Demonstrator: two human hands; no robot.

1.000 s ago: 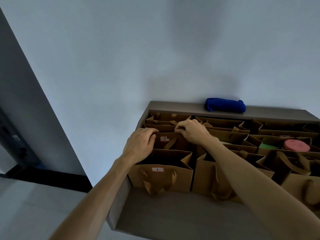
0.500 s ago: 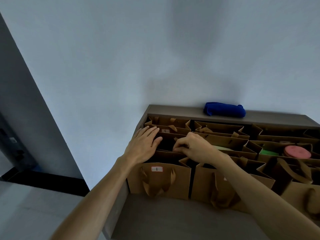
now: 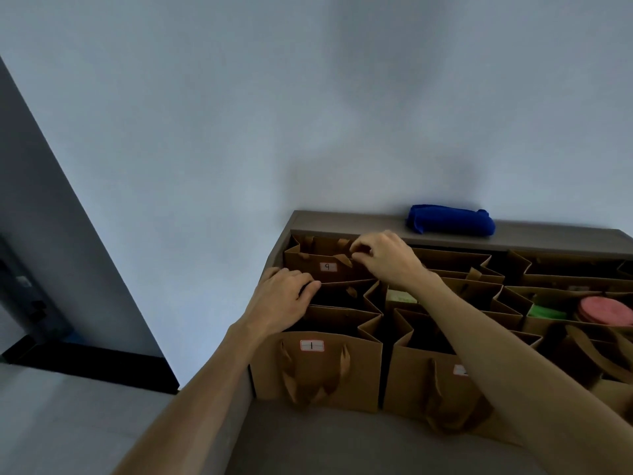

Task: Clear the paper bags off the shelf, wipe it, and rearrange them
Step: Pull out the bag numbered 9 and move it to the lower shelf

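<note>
Brown paper bags (image 3: 445, 303) are standing packed in rows on a grey-brown shelf (image 3: 308, 440) against a pale wall (image 3: 308, 97), mouths open, ribbon handles hanging down their fronts. At the left end three are lined up one behind another. The nearest, the bag labelled 1 (image 3: 318, 368), is sitting at the front with bare shelf surface before it. Behind it is a middle bag (image 3: 346, 296), its mouth dark. Furthest back, near the raised ledge, is the bag labelled 9 (image 3: 329, 269).

The person's right hand (image 3: 383, 257) is reaching over to that rear bag, fingers curled and pinching at its top edge, where a ribbon handle sticks up; whether it is the paper or the ribbon being pinched I cannot tell. The left hand (image 3: 284, 299) is lying on the left side of the middle bag, fingers bent over its rim and thumb on top, gripping the paper edge.

To the right of the bag labelled 1, just beside it, another front bag (image 3: 431, 382) is standing, its label partly hidden by the right forearm. Further right, a bag is holding a pink round object (image 3: 604, 310) with a green item (image 3: 544, 311) beside it, and something pale green (image 3: 400, 297) is showing in a bag near the right wrist.

A rolled blue cloth (image 3: 450, 219) is lying on the ledge at the back, apart from both hands.
</note>
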